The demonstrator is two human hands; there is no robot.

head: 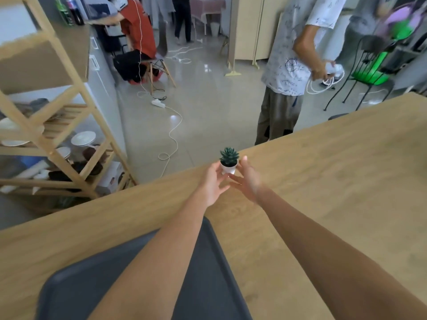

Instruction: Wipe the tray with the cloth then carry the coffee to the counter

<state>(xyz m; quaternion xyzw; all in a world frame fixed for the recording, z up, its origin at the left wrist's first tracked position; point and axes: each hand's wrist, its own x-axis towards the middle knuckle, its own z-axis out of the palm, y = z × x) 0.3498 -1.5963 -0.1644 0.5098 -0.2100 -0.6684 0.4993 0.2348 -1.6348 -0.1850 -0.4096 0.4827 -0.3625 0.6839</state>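
A dark grey tray (208,262) lies on the wooden table (335,181) close to me, partly hidden under my left forearm. Neither a cloth nor a coffee is in view. Both arms reach past the tray to the table's far edge. There a small green succulent in a white pot (229,159) stands upright. My left hand (213,183) touches the pot's left side with its fingertips. My right hand (248,179) cups the pot's right side, fingers extended.
A wooden shelf rack (69,135) with plates and bowls stands to the left. A standing person (288,65) holding a white cable is just beyond the table's far edge. A power strip (158,103) and cables lie on the floor. A black chair (369,65) is at the right.
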